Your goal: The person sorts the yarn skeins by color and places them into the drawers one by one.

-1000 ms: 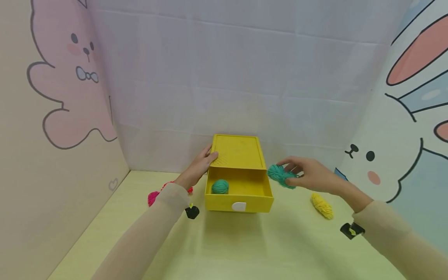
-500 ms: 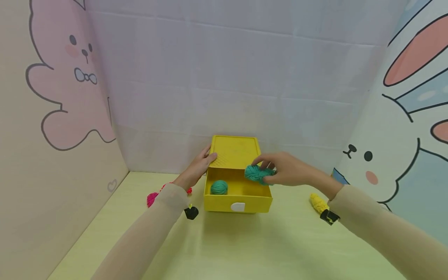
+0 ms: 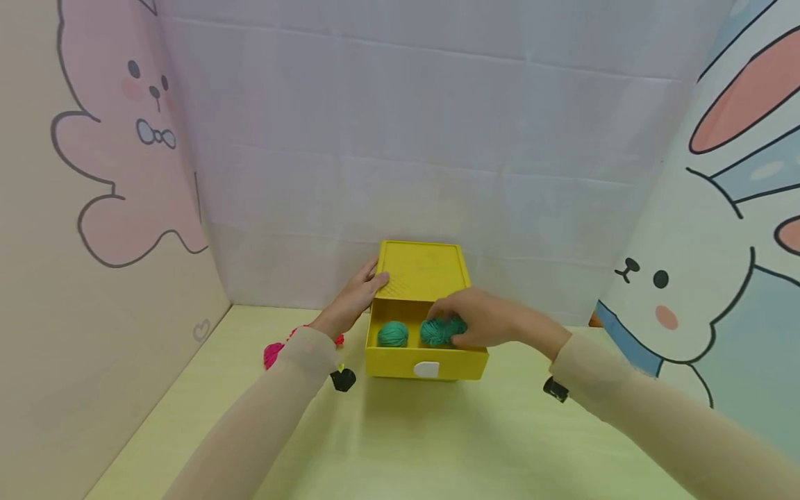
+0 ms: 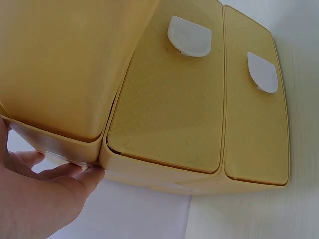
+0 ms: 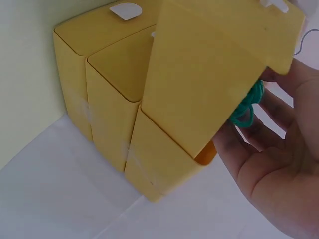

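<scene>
In the head view, the person's left hand (image 3: 348, 300) rests at one yellow plastic drawer cabinet (image 3: 421, 267), thumb on its top edge, the other fingers loosely extended along its side. The right hand (image 3: 482, 318) has its fingers closed around one teal-green yarn bundle (image 3: 435, 332), inside the pulled-out yellow plastic drawer (image 3: 395, 362). Left of those fingers, in the same drawer, sits one round teal-green yarn ball (image 3: 393, 334). Below the left fingers, beyond the sleeve, lies magenta and red yarn (image 3: 273, 354), partly hidden; its count cannot be told.

In the left wrist view, the fingers touch the cabinet's side beside the pulled-out drawer. Farther from them are two closed yellow drawers (image 4: 169, 99), each with one white rounded tab (image 4: 189, 38).

In the right wrist view, the bundle shows between the bent fingers, partly behind the drawer; the cabinet's three tiers stand left of the fingers.
</scene>
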Demonstrator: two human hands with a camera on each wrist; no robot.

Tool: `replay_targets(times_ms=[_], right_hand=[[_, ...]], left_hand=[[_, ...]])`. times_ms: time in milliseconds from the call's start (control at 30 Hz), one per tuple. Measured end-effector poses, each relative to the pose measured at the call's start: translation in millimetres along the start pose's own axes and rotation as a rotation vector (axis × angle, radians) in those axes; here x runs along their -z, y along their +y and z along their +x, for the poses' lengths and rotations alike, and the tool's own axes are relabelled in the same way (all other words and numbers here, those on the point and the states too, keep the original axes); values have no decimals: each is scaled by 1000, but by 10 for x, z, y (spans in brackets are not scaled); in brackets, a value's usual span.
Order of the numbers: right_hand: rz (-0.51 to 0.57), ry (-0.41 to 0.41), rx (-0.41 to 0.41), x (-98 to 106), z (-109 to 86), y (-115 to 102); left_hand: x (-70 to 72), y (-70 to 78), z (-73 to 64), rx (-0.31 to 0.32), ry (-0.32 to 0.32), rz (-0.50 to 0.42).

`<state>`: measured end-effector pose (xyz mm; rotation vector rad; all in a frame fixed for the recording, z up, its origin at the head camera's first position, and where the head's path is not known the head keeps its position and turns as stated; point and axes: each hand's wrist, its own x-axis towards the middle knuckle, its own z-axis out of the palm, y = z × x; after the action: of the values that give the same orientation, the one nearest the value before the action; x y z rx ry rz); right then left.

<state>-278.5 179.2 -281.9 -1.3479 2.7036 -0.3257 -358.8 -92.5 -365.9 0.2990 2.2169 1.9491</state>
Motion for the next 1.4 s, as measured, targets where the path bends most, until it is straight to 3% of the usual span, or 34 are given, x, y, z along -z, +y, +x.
replay_targets(times_ms=[333,733,1133,1400], right_hand=[[20,2,33,-139,63,24],[123,11,-21,-132,-14,111],[208,187,-57,34,-332,224],[230,281,-140,-33,-565,307]], left_hand=[[6,0,-19,-2,1,-2],[-12,4,0,-3,6,2],[-18,13,-14,-4,2,-3],[-16,2,1,-3,1,-2]])
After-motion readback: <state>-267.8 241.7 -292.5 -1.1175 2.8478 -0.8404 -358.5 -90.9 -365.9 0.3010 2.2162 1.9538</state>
